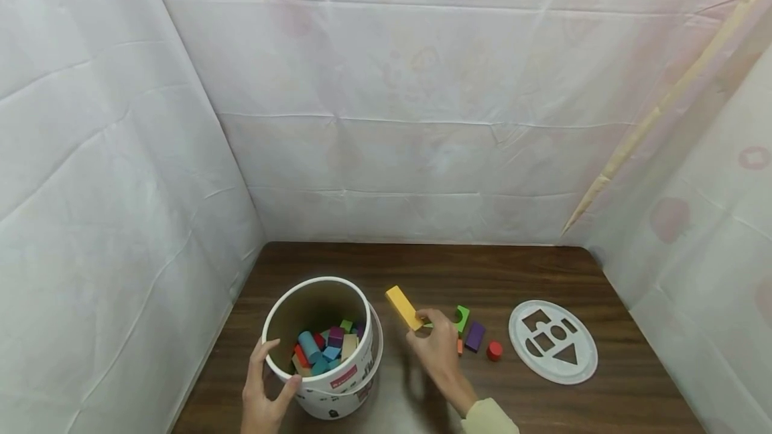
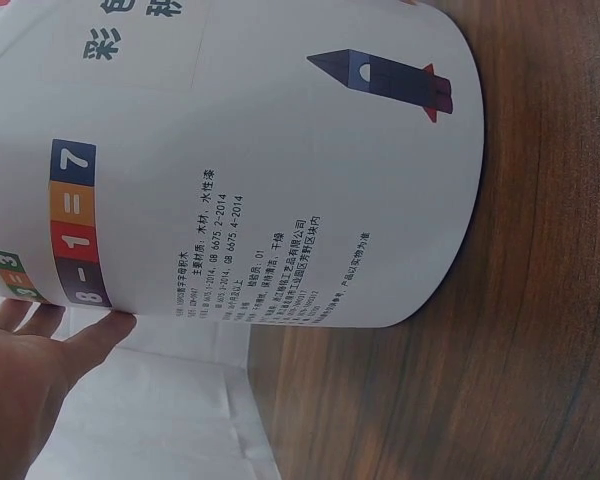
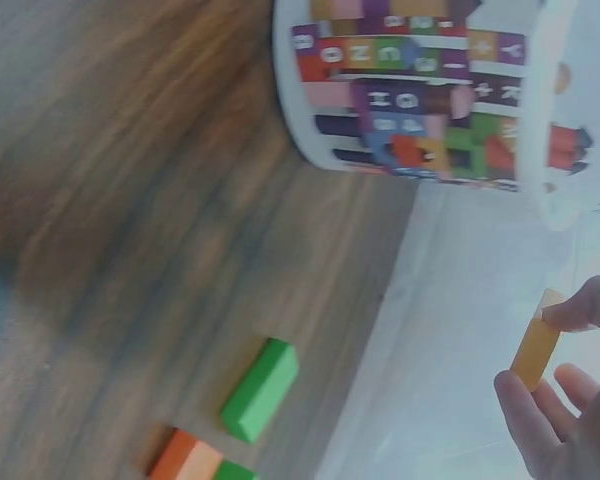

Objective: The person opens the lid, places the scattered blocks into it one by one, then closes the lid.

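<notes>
Right hand (image 1: pixel 439 351) aloft, in a pinch on a yellow block (image 1: pixel 403 308); left hand (image 1: pixel 263 388) wide-spread against a bucket (image 1: pixel 333 404).

Head cam's up high on the near side looking forward and down over the table (image 1: pixel 458 266), left wrist one's tipped sideways and super close to the bucket (image 2: pixel 280 140), and right wrist one, also sideways, catches that same bucket from a bit farther off.
</notes>
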`<action>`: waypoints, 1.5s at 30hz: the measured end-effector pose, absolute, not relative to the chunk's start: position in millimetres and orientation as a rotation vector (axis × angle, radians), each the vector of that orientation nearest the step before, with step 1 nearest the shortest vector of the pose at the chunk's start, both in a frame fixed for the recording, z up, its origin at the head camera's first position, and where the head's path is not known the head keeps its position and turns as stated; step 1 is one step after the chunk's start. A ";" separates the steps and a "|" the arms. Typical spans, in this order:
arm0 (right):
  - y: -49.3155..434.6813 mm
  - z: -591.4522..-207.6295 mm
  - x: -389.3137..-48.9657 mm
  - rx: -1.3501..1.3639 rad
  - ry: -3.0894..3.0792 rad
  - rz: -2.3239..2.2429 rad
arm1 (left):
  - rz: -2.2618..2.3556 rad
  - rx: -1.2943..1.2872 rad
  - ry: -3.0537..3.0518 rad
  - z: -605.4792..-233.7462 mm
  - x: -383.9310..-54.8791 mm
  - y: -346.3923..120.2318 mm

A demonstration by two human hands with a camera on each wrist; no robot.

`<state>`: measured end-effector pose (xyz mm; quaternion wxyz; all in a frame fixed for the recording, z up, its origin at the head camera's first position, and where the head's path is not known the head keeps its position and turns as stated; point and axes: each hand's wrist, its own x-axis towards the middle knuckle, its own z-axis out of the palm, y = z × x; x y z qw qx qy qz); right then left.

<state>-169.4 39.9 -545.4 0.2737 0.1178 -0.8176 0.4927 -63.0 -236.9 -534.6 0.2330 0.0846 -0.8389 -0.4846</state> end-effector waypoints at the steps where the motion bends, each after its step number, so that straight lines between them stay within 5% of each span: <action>1: 39.9 -541.8 -168.3 0.321 -2.196 1.336 | -1.332 0.231 -2.306 -534.3 -63.1 -236.8; 45: -2.5 -446.6 -116.4 0.590 -2.281 1.442 | -1.381 0.222 -2.294 -533.7 -61.6 -236.3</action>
